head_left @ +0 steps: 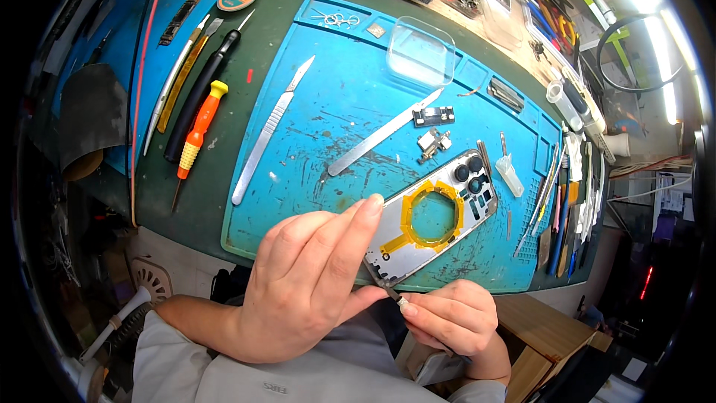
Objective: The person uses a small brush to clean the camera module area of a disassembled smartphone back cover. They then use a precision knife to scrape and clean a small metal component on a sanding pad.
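My left hand (306, 283) grips the lower end of a silver phone housing (391, 227), fingertips along its left edge and thumb by its bottom corner. The housing is tilted, its black camera rings at the upper right. A yellow-taped ring surrounds a round opening in it. My right hand (455, 317) is closed in a pinch on a thin dark piece (392, 293) that touches the housing's bottom corner. A small white bit shows at the fingertips; most of the piece is hidden.
On the blue mat (298, 149) lie two scalpels (272, 130) (384, 134), small metal parts (432, 144) and a clear plastic box (421, 51). An orange-yellow screwdriver (201, 130) lies to the left. Several tweezers and brushes (570, 209) stand along the right edge.
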`<control>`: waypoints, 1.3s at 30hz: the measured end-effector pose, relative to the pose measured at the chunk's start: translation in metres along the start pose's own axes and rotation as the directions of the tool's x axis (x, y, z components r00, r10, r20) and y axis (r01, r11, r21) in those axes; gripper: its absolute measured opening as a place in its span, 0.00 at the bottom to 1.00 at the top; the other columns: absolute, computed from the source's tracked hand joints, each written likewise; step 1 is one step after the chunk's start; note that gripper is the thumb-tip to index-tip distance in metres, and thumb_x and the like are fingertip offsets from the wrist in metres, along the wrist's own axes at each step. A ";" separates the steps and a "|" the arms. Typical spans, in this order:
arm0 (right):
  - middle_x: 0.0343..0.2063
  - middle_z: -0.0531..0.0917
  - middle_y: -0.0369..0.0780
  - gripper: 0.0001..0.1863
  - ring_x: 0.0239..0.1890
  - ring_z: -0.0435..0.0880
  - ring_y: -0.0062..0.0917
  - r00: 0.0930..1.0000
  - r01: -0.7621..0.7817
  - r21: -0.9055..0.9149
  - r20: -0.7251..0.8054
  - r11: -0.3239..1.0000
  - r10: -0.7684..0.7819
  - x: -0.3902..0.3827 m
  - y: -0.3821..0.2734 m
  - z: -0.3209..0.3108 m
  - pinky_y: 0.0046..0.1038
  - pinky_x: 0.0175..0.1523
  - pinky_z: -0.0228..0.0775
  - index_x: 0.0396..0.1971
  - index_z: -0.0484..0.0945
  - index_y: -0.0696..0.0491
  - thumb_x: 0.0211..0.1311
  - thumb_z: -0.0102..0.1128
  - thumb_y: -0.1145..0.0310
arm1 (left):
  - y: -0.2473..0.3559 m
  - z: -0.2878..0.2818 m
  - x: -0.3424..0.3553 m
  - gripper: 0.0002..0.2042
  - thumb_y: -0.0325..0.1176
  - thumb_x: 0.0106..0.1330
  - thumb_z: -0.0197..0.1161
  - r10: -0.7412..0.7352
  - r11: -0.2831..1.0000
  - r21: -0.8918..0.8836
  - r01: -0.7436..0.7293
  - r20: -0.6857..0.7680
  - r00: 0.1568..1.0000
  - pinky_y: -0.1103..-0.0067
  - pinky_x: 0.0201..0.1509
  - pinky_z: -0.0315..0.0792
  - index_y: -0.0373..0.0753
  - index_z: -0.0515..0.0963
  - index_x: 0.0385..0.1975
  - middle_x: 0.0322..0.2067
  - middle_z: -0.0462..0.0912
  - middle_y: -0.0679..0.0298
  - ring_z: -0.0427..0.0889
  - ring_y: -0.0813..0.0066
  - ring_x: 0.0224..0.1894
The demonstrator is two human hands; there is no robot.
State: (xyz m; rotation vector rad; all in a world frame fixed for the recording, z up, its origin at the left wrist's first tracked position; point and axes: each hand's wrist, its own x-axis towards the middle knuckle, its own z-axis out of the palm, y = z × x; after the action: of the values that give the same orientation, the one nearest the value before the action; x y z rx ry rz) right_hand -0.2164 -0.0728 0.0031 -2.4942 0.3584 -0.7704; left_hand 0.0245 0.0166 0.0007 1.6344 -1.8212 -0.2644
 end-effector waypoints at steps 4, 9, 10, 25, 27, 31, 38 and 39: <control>0.39 0.94 0.38 0.20 0.30 0.88 0.19 1.000 0.002 -0.001 0.005 1.000 -0.002 0.000 0.000 0.000 0.20 0.31 0.75 0.48 0.92 0.57 0.51 0.78 0.80 | 0.000 0.000 0.000 0.50 0.45 0.55 0.83 0.003 1.000 0.003 -0.003 0.002 1.000 0.65 0.62 0.73 0.24 0.68 0.75 0.63 0.83 0.52 0.78 0.55 0.58; 0.39 0.94 0.38 0.20 0.29 0.88 0.19 1.000 0.013 -0.020 0.020 1.000 -0.012 0.004 0.000 -0.001 0.20 0.31 0.75 0.47 0.92 0.57 0.52 0.78 0.80 | -0.001 0.001 0.000 0.50 0.46 0.55 0.83 0.011 1.000 0.000 -0.011 -0.001 1.000 0.65 0.62 0.73 0.24 0.68 0.75 0.64 0.82 0.52 0.79 0.55 0.58; 0.39 0.94 0.38 0.20 0.29 0.88 0.19 1.000 0.013 -0.017 0.027 1.000 -0.012 0.005 0.001 -0.002 0.20 0.31 0.75 0.47 0.92 0.57 0.51 0.78 0.80 | -0.001 0.001 0.000 0.50 0.46 0.55 0.83 0.012 1.000 0.001 -0.012 -0.003 1.000 0.65 0.62 0.73 0.24 0.68 0.75 0.64 0.83 0.52 0.79 0.55 0.57; 0.38 0.94 0.38 0.21 0.29 0.88 0.19 1.000 -0.009 0.021 -0.008 1.000 0.009 0.001 0.000 0.000 0.20 0.30 0.76 0.46 0.92 0.56 0.47 0.78 0.82 | -0.002 0.001 0.000 0.51 0.46 0.55 0.83 0.013 1.000 0.002 -0.013 0.004 1.000 0.65 0.63 0.73 0.24 0.67 0.75 0.63 0.84 0.51 0.80 0.56 0.57; 0.38 0.94 0.38 0.21 0.29 0.89 0.19 1.000 -0.001 0.016 -0.014 1.000 0.001 0.000 0.001 0.001 0.20 0.30 0.76 0.46 0.92 0.56 0.48 0.78 0.82 | -0.003 0.001 0.000 0.51 0.46 0.56 0.83 0.015 1.000 -0.009 -0.015 0.004 1.000 0.65 0.63 0.73 0.23 0.67 0.75 0.63 0.85 0.51 0.80 0.56 0.58; 0.38 0.94 0.38 0.21 0.29 0.89 0.19 1.000 -0.003 0.026 -0.017 1.000 0.003 0.001 0.001 0.001 0.20 0.30 0.76 0.46 0.92 0.57 0.48 0.78 0.82 | -0.003 -0.001 0.000 0.50 0.46 0.56 0.83 0.018 1.000 -0.015 -0.018 0.012 1.000 0.65 0.63 0.73 0.23 0.66 0.76 0.63 0.85 0.51 0.80 0.56 0.58; 0.37 0.94 0.37 0.21 0.29 0.88 0.19 1.000 -0.014 0.028 -0.014 1.000 0.015 0.001 0.000 0.001 0.20 0.30 0.75 0.47 0.92 0.56 0.48 0.78 0.82 | -0.003 -0.001 0.001 0.50 0.46 0.57 0.82 0.023 1.000 -0.011 -0.023 0.012 1.000 0.66 0.63 0.73 0.23 0.67 0.75 0.63 0.85 0.50 0.80 0.56 0.58; 0.38 0.94 0.37 0.21 0.29 0.88 0.19 1.000 -0.016 0.027 -0.013 1.000 0.016 0.001 0.000 0.001 0.20 0.30 0.75 0.47 0.92 0.56 0.48 0.78 0.81 | -0.003 -0.001 0.000 0.49 0.46 0.57 0.82 0.025 1.000 -0.010 -0.025 0.011 1.000 0.66 0.63 0.73 0.23 0.67 0.75 0.63 0.85 0.50 0.80 0.56 0.58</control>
State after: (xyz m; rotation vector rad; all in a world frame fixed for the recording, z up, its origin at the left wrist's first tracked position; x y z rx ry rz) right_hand -0.2149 -0.0728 0.0029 -2.4591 0.3696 -0.7804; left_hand 0.0274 0.0158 -0.0002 1.6058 -1.8446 -0.2717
